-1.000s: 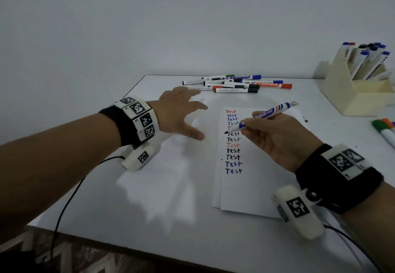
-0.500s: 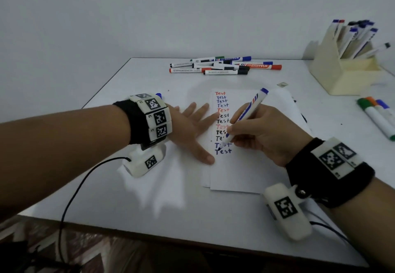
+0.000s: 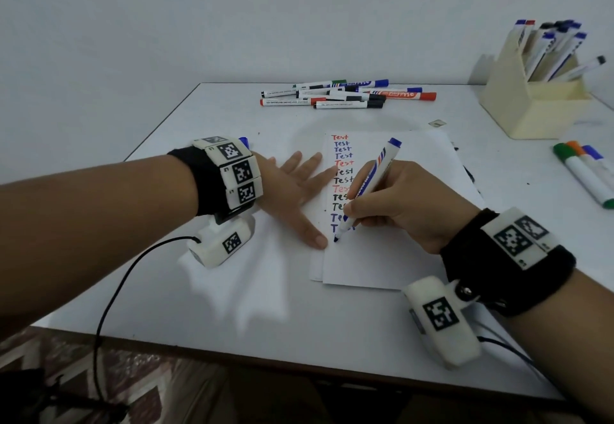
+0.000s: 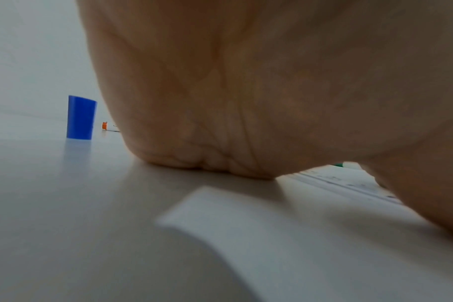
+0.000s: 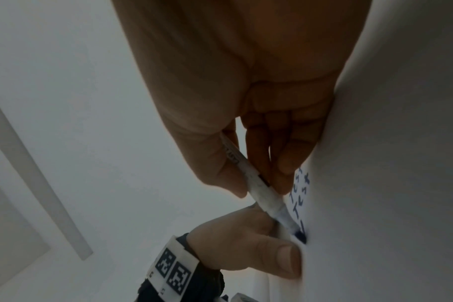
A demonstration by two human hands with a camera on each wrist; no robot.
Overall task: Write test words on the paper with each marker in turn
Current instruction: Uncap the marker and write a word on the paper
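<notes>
A white sheet of paper (image 3: 392,257) lies on the table with a column of "Test" words in red, blue and black down its left side. My right hand (image 3: 392,204) grips a blue marker (image 3: 368,187) like a pen, its tip touching the paper just below the lowest blue word. In the right wrist view the marker (image 5: 261,192) is pinched between thumb and fingers. My left hand (image 3: 295,191) lies flat with spread fingers on the paper's left edge, thumb beside the tip. A blue cap (image 4: 81,118) stands on the table behind my left wrist.
Several capped markers (image 3: 345,94) lie in a loose pile at the table's far side. A cream holder (image 3: 531,98) with several markers stands at the far right. Three thick markers (image 3: 584,174) lie at the right edge. The table's near edge (image 3: 265,357) runs below my wrists.
My right hand tilted the marker up and brought its tip down onto the paper below the last word. My left hand came from the air to lie flat on the sheet's left edge.
</notes>
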